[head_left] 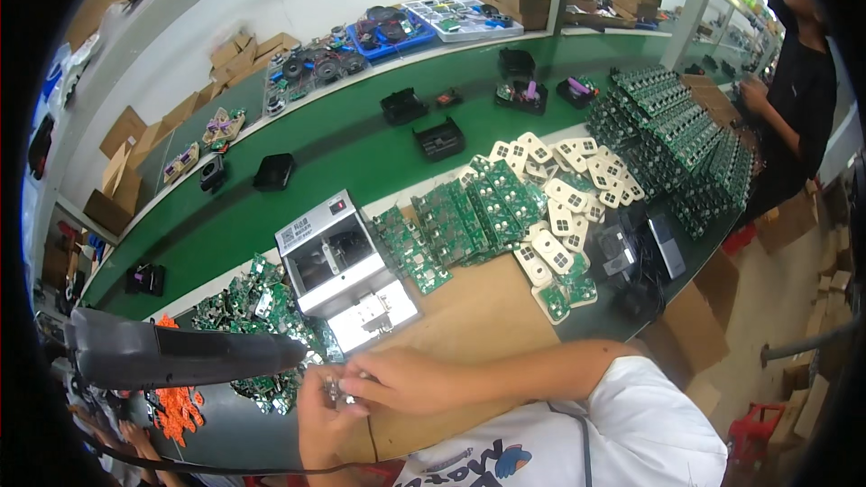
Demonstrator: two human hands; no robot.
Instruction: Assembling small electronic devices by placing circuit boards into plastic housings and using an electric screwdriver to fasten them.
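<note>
My left hand (pixel 323 413) and my right hand (pixel 390 381) meet at the front edge of the bench, fingers closed. Between their fingertips is a small silvery piece (pixel 341 394), too small and partly covered to name; both hands appear to pinch it. Just beyond them stands a silver box-shaped machine (pixel 329 252) with an opening and a light metal plate at its front. A heap of small green circuit boards (pixel 266 307) lies to the left of that machine. Above the heap's near side, a long dark grey tool (pixel 180 353) points toward my hands.
Stacked green boards (pixel 478 212), cream plastic plates (pixel 559 198) and a tall board pile (pixel 672 131) fill the right. Black housings (pixel 439 138) sit on the green belt (pixel 334 122). Orange pieces (pixel 179 410) lie left. A co-worker (pixel 794 90) stands far right; another person's hand (pixel 137 437) shows lower left.
</note>
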